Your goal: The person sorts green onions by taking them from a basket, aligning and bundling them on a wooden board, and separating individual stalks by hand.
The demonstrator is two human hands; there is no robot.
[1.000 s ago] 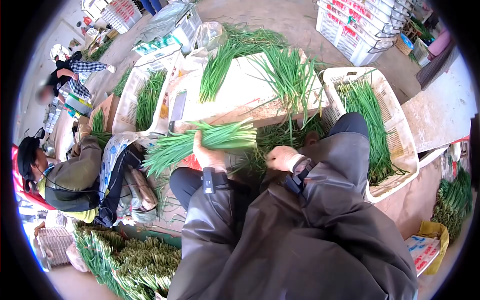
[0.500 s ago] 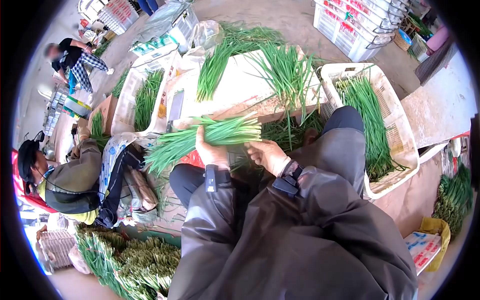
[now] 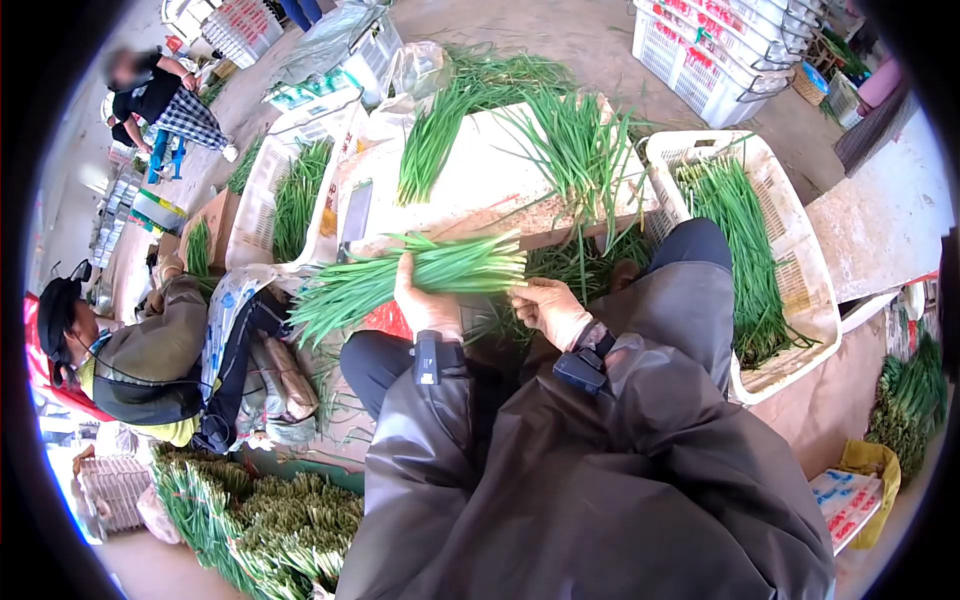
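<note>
A bundle of green chives lies sideways across my left hand, which is wrapped round it with the thumb on top. Its pale cut ends point right and its leaf tips fan out to the left. My right hand is at the pale ends, fingertips pinched together by the lowest stems; what they hold is too small to make out. Just beyond, on the white board, lie a neat bunch of chives and a looser heap of chives. A flat dark blade rests at the board's left edge.
Right of my knee stands a white crate holding chives; another crate with chives is on the left. A seated person works close by at left. Many chives are piled at lower left. Stacked crates stand behind.
My right hand has moved slightly right and up along the pale stem ends. My left hand keeps its hold on the bundle. A person in the background has shifted posture.
</note>
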